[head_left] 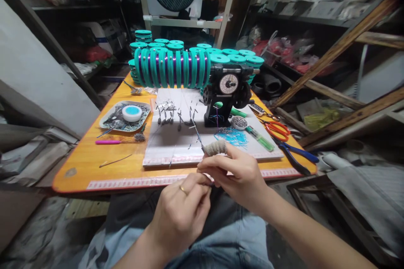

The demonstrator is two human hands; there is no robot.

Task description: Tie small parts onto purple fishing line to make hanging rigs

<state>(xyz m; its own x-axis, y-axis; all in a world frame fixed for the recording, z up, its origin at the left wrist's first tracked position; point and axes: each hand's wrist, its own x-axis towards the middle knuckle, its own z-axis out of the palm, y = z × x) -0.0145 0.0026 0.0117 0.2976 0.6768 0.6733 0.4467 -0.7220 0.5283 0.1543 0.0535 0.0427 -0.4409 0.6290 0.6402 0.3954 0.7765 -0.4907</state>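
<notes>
Together | left hand [181, 206], right hand [241, 172] | table edge [72, 188] near | lap [230, 235] below

Wearing a gold ring [183, 189] on the left hand [184, 208], a ribbed grey wrap [216, 147] on the right hand [238, 172], and blue jeans [230, 246].

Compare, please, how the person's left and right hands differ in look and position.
The left hand wears a golden ring; the right hand shows none. The right hand has a grey finger wrap; the left hand shows none. The left hand sits lower in the picture than the right hand. Both hands are curled.
</notes>
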